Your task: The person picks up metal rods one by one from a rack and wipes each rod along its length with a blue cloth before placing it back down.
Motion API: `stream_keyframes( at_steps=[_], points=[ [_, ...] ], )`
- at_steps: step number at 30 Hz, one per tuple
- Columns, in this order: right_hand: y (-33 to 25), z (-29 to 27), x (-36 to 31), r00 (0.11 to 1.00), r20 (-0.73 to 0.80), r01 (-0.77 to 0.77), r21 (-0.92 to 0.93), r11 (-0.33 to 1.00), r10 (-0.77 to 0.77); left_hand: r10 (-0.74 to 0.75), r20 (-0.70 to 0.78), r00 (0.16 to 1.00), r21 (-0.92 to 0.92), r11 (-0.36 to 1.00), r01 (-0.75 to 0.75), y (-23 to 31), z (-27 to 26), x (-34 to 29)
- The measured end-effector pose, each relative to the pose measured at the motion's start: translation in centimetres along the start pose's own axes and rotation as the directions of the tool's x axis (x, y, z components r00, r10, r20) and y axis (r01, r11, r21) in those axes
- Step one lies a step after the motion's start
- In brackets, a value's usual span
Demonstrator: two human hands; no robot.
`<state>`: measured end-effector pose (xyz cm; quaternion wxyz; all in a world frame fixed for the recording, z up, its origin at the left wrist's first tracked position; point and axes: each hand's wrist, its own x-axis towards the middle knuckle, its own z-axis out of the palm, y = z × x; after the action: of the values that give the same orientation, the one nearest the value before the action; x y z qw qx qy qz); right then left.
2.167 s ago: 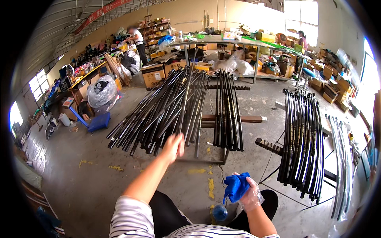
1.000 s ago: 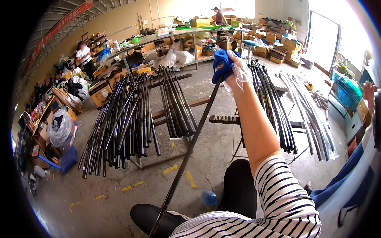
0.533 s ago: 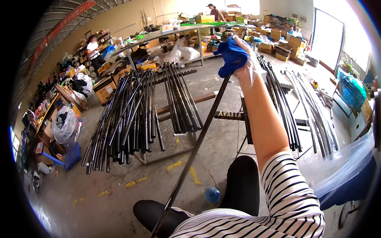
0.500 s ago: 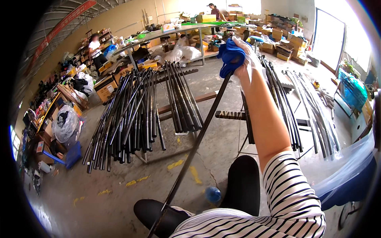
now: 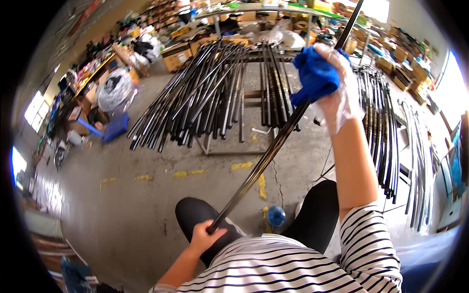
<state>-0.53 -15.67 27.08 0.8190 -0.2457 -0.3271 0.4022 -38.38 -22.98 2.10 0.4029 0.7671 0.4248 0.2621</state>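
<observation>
A long, glossy black pole (image 5: 264,163) slants up from my lap toward the far right and runs out of the top of the view. My left hand (image 5: 205,238) is closed round its lower end, just above my thigh. Farther up, my right hand (image 5: 339,80), in a clear plastic glove, grips a blue cloth (image 5: 315,75) wrapped against the pole. Beyond my knees, many similar black poles (image 5: 205,97) lie side by side on a low metal stand (image 5: 234,153).
More black poles (image 5: 378,127) rest on a stand at the right, beside poles in clear plastic (image 5: 417,166). Between my feet is a blue, rounded plastic object (image 5: 276,216). A blue plastic stool (image 5: 116,128) stands left. Cardboard boxes (image 5: 178,58) and a long table line the back.
My left hand has come into view, holding the pole's lower end. The cloth in my right hand is nearer, and more pole shows beyond it. The view has tilted down and turned left.
</observation>
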Motion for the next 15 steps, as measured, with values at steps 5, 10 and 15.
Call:
stream_keyframes(
  at_steps=[5, 10, 15],
  points=[
    [2.3, 3.1, -4.4, 0.989, -0.137, -0.052, 0.041, 0.998, 0.057, -0.091, 0.298, 0.95, -0.94, 0.145, 0.309, -2.4, 3.4, 3.8],
    [3.8, 4.0, -7.6, 0.991, -0.091, -0.1, -0.03, 0.995, 0.097, -0.162, 0.253, 0.954, -0.955, -0.201, 0.219, 1.7, 4.0, 6.7],
    [10.8, 2.4, -13.8, 0.962, -0.078, -0.271, -0.148, 0.951, 0.262, -0.119, 0.267, 0.956, -0.922, -0.322, 0.217, 8.5, 5.5, 10.2]
  ],
)
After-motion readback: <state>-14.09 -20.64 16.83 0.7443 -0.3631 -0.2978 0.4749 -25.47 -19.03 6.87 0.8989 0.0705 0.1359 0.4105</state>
